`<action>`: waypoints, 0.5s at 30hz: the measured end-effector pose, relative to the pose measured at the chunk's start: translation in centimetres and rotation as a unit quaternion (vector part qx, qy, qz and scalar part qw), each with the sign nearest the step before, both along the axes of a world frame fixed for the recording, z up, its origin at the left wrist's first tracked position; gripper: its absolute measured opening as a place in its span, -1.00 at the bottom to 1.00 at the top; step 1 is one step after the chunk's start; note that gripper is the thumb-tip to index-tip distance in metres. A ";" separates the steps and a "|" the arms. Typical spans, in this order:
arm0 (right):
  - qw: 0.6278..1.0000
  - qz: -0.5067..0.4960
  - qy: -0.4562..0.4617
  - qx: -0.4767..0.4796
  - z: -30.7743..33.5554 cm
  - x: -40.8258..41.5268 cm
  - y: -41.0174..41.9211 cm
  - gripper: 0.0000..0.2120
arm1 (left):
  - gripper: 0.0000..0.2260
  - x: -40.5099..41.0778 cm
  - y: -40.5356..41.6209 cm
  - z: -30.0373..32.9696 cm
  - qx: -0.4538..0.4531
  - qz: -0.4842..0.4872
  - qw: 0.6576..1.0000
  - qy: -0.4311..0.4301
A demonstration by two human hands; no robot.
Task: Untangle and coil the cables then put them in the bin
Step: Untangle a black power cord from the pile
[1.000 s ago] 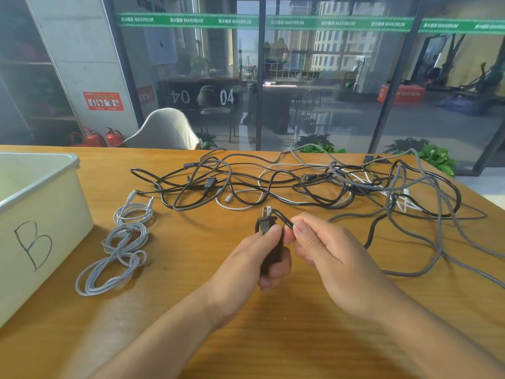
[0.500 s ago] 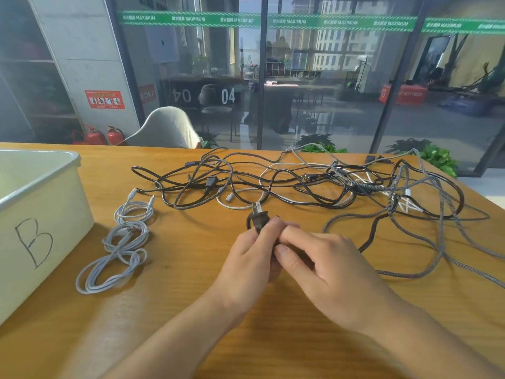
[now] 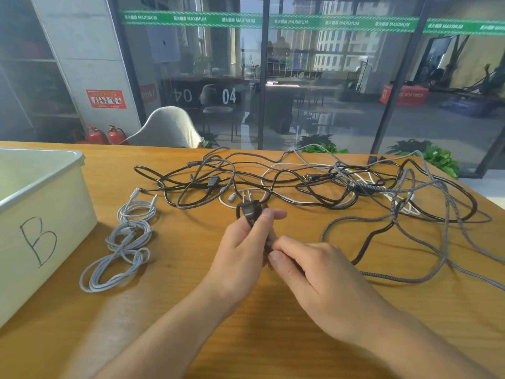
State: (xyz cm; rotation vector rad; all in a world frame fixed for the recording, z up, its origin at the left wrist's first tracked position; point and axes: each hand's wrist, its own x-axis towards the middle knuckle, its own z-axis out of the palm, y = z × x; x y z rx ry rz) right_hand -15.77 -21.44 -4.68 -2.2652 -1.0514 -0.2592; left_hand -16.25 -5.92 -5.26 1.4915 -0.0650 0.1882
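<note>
We read a hand-drawn black "B" on the near wall of the white bin (image 3: 41, 239) at the table's left edge. Across the glass partition (image 3: 322, 86) runs a green strip (image 3: 273, 21) repeating "MAXIMUM" beside characters too small for us to make out. Lower on the glass stands a white "04" (image 3: 229, 96), with its mirrored twin to the left. The red box (image 3: 404, 94) behind carries "SOFTBOX", partly cut off. The red sign (image 3: 106, 99) on the pillar is unreadable to us.
</note>
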 end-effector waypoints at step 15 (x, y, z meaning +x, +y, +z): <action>0.974 0.096 0.143 -0.147 -1.8 3.0 -1.1 -0.52 | -0.61 -0.5 2.4 2.2 -0.223 -0.175 0.957 0.058</action>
